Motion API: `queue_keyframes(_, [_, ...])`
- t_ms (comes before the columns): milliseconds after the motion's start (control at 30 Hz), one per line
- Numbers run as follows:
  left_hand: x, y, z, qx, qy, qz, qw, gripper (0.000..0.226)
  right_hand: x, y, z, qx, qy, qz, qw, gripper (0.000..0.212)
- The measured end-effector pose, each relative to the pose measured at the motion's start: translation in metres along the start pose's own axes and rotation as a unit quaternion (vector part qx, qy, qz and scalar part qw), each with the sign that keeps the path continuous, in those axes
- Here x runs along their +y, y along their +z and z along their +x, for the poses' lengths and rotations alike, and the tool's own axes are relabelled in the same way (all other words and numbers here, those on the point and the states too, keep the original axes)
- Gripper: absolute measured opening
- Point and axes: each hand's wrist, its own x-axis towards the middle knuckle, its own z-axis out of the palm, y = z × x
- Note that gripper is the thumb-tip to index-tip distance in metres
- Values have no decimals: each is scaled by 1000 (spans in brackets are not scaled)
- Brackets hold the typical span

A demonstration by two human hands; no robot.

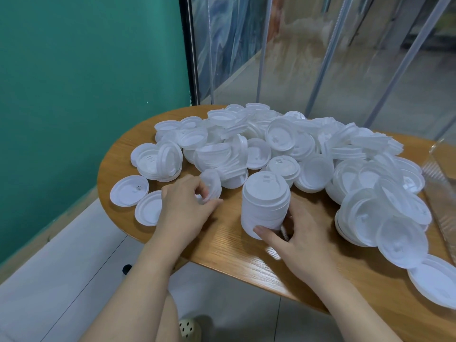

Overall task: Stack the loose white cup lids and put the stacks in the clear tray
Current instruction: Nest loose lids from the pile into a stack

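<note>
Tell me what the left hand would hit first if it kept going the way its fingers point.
The left hand already pinches one tilted lid. Straight on, up and right, it would probably meet the heaped loose lids just behind; depth is unclear.

We are working at a rounded wooden table [222, 245] with a visible grain, its curved edge facing us. A big heap of loose white cup lids [283, 144] covers most of its far and right side, many lying tilted or upside down on one another. Near the left edge two single lids [129, 190] lie flat side by side. Toward the front a short stack of lids [265, 203] stands on the bare wood. At the right edge we see part of the clear tray [441, 183], just beside the heap.
</note>
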Motion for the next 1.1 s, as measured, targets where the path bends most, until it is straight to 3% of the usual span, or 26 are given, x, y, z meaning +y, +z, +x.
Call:
queue_keyframes(167, [-1,3,1,-48,15,5,999,50,-1,0,0,6,-8,-6,1000,65])
queue_keyframes(400, [8,-2,-2,6,-11,-117,993,26,-1,0,1,0,-4,-7,1000,68])
queue_keyframes(533, [8,-5,0,7,-74,-174,982,22,-1,-1,0,-1,-4,-6,1000,70])
queue_keyframes(800, [-9,3,2,-19,-68,19,997,26,-6,-2,0,0,-9,-4,1000,64])
queue_keyframes(1100, [5,7,-3,-78,-47,140,986,78,-5,-1,0,7,-14,-7,1000,64])
